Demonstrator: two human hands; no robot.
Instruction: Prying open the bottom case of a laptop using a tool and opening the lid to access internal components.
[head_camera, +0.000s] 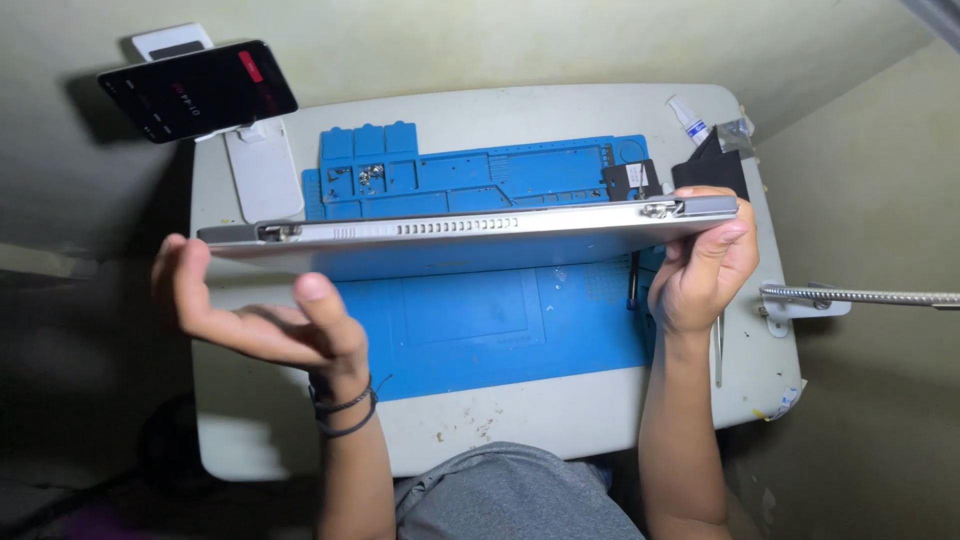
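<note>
Above the blue repair mat (480, 320) on the counter (560, 425), the silver laptop (470, 232) hangs lifted edge-on, right hand (700, 270) fingers clamped on one end, left hand (255, 320) spread open under the other, loose screws (365, 175) already in the mat's tray

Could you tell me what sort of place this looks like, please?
Probably a small home electronics-repair bench: a blue repair mat with screw compartments covers a little white table, both hands hold a silver laptop edge-on, and a small glue bottle stands nearby.
</note>
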